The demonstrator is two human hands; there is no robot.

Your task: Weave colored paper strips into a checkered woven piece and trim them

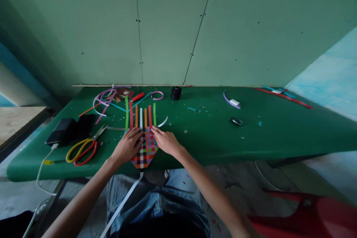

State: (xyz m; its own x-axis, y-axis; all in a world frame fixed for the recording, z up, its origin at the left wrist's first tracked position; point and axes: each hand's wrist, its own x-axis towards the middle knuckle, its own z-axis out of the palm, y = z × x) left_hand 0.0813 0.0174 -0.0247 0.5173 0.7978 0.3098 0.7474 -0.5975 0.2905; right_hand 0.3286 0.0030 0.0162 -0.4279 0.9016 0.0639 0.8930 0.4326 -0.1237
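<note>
Weave (145,151): sides partly covered by left hand (129,142) and right hand (166,140); fingers extended, pinch cannot be determined; white strip (122,204) cut off below.

No text, label, brand or number can be read. Any small print is too small to tell.

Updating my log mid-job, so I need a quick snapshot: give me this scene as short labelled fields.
Left hand: fingers laid on the left side of the multicolored woven-strip piece; hand
Right hand: fingers on its right side
Woven end: pointed, toward the person; pale strip hanging from it
Far end: loose colored strips sticking out
Left of work: scissors, yellow and red handles
Beyond: black spool
Surface: green-covered table
</note>
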